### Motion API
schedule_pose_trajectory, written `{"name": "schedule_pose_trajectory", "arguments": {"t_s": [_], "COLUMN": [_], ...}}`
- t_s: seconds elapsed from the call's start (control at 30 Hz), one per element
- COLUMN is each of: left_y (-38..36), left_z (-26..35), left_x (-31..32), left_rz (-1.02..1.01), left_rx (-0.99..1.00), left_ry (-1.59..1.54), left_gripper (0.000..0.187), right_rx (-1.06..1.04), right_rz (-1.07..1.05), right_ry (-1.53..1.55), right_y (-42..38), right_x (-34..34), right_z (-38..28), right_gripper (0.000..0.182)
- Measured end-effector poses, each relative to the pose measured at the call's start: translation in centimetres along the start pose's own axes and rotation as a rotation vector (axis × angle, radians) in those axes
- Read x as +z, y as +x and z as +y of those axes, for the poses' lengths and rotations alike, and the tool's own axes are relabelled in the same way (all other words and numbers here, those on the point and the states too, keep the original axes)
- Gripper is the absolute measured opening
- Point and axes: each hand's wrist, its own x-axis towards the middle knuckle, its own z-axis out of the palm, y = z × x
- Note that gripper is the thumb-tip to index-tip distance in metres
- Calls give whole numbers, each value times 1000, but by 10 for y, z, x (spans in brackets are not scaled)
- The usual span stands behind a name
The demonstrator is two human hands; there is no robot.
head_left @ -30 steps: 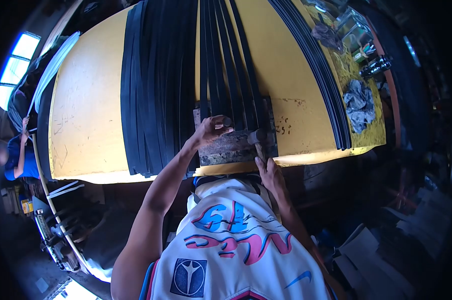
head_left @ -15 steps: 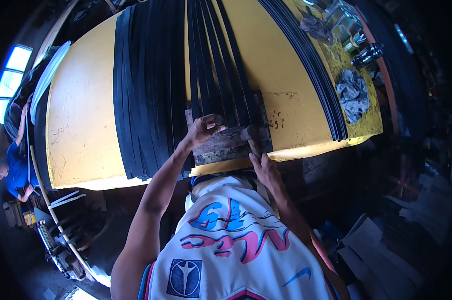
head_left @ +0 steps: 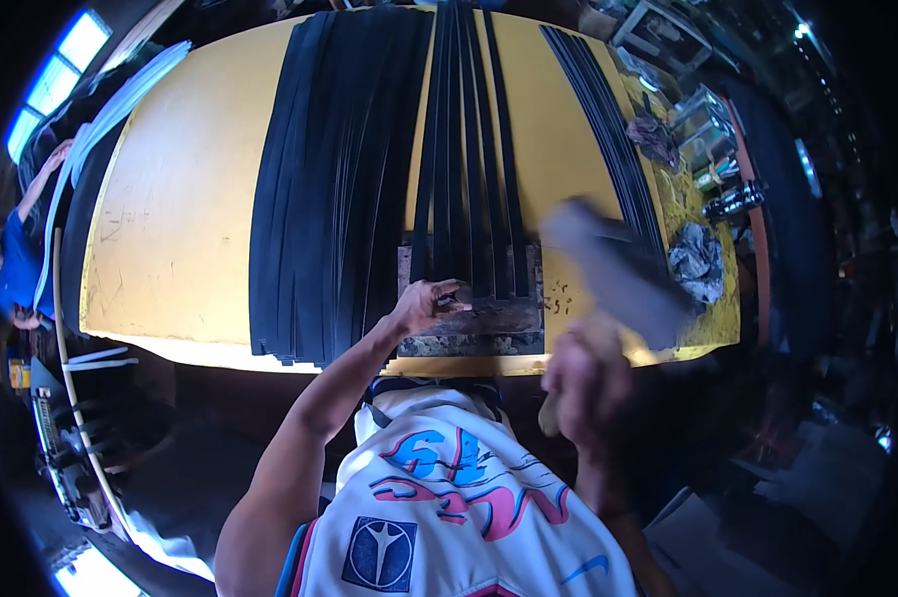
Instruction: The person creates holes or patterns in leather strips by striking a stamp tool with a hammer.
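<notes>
My left hand (head_left: 431,304) is closed around a short dark metal punch (head_left: 463,295), held over the ends of some narrow black strips (head_left: 472,199). Those ends rest on a dark, worn block (head_left: 474,344) at the near edge of the yellow table (head_left: 185,219). My right hand (head_left: 588,383) grips the handle of a hammer (head_left: 618,269), raised to the right of the block and smeared by motion. The punch's lower end is hidden by my fingers.
A wide bundle of black strips (head_left: 335,189) lies left of the block, and a narrower stack (head_left: 608,129) lies to the right. Crumpled grey plastic (head_left: 696,261) sits at the table's right end. Another person in a blue shirt (head_left: 16,259) stands far left beside pale strips (head_left: 121,104).
My right hand has swung the hammer up and to the right, off the block. My left hand keeps the punch over the strips. The whole view has shifted slightly.
</notes>
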Motion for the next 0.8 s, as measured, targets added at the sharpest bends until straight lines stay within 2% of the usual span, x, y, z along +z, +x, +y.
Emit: {"name": "schedule_pose_trajectory", "arguments": {"t_s": [0.03,0.07,0.13,0.2,0.27,0.3,0.37,0.43,0.5,0.53,0.6,0.63,0.73,0.8], "left_y": [0,2,-1,-1,-3,-3,1,-23,-5,-10,-2,3,37,49], "left_z": [-6,-4,5,-6,-4,4,-18,-5,-7,3,21,30,17,11], "left_x": [4,1,-4,1,2,-4,-4,29,19,26,27,22,21,20], "left_rz": [16,27,9,68,57,-15,82,62,-162,-182,-208,-106,-28,-50], "left_rx": [2,-7,-21,22,46,2,100,94,-145,-151,-145,-183,-94,-116], "left_ry": [-3,-13,-20,35,-36,0,102,38,-424,-425,-694,-544,-437,-428], "left_gripper": [43,43,45,42,40,39,39,40,43,43,37,36,33,30], "right_rx": [-194,-194,-296,-17,579,510,311,596,627,653,665,684,659,616], "right_rz": [177,215,185,-54,-262,-194,-72,-199,-183,-166,-129,-134,-120,-108], "right_ry": [29,136,229,-487,-548,-523,-556,-437,-384,-375,-361,-384,-428,-445], "right_y": [4,7,5,-43,-45,-66,-67,-89,-75,-83,-86,-85,-90,-93], "right_x": [4,5,16,30,84,81,76,59,51,47,41,40,40,39], "right_z": [-18,-33,-11,88,150,149,159,144,184,193,206,209,217,219], "right_gripper": [33,37,37,45,49,50,51,53,53,53,53,54,55,55]}}
